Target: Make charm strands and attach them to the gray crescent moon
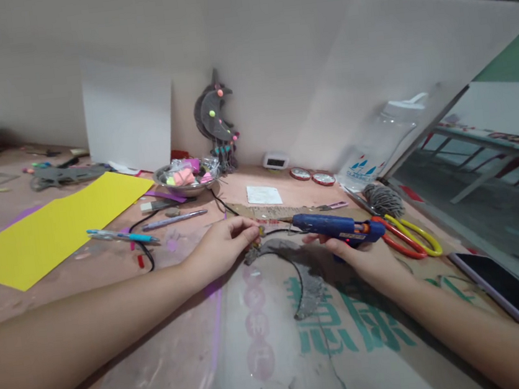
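Observation:
My right hand (362,254) is closed around a blue hot glue gun (326,223), its nozzle pointing left. Thumb and fingertips of my left hand (222,243) pinch a small yellowish piece (258,238), too small and partly covered to name, just short of the nozzle. Beneath lies a grey felt crescent moon (309,276), one end close to my left fingertips and the other pointing toward me. It rests on a plastic-covered board (279,367) printed with green and pink characters. A dark cord (282,231) runs behind the crescent.
Orange-and-yellow-handled scissors (407,237), grey yarn (383,199) and a phone (518,290) lie right. A clear bottle (375,144) stands behind them. Left are pens (124,236) and yellow sheet (58,233). A metal bowl (188,187) and decorated moon (215,115) are at the back.

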### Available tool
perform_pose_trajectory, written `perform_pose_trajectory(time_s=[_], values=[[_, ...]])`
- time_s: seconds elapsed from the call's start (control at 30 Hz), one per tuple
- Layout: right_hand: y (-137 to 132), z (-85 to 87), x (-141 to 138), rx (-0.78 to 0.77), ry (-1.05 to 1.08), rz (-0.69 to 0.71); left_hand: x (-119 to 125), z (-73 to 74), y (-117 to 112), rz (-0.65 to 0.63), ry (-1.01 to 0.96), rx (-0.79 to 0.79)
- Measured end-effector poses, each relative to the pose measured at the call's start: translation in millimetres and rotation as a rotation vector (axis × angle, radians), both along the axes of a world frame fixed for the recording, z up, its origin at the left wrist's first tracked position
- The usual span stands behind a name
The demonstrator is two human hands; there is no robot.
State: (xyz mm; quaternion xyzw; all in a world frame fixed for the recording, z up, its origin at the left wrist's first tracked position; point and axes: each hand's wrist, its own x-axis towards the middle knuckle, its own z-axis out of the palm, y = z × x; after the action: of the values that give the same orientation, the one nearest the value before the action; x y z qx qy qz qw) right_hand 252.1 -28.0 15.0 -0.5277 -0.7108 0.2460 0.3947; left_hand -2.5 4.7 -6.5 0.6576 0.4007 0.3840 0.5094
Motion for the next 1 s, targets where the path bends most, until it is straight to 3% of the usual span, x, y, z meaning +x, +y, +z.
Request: perform_pose_trajectory(time_s=[0.13,0.57,1.0], values=[[-6,1.4,-8,-0.073,-0.008,0.045,0,-2.5,2,-0.002,-0.002,0.037],[-7,-3.8,-13,0.040,-0.061,0.018,1,0.8,-1,-0.024,0.002,0.062],[-8,-2.3,-15,0.047,-0.090,-0.002,1,2.8,-2,-0.042,-0.005,0.069]])
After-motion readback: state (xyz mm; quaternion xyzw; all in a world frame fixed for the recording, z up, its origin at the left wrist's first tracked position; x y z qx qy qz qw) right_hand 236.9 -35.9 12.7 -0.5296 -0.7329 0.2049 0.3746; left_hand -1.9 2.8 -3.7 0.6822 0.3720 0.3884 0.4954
